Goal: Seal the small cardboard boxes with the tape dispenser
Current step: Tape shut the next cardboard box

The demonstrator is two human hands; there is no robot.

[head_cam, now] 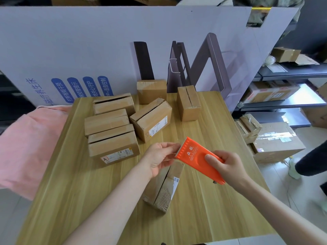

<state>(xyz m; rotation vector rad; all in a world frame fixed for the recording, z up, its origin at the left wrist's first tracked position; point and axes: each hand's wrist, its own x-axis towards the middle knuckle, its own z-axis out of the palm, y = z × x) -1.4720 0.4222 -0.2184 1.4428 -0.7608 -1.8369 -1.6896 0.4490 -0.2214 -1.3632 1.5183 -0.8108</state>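
Our right hand (228, 167) grips the dispenser (196, 152) | left hand (159, 156) pinches tape (173, 155) at its teeth | box (164, 188) lies under them near the table's (221, 209) front edge, seam open, untaped | six more boxes (113, 145) toward the far edge, several seams gaping | we judge sealing barely begun

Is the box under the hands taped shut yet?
Not sealed, it seems: the box has its flaps folded down, but a dark gap runs between them, and no tape shows across it.
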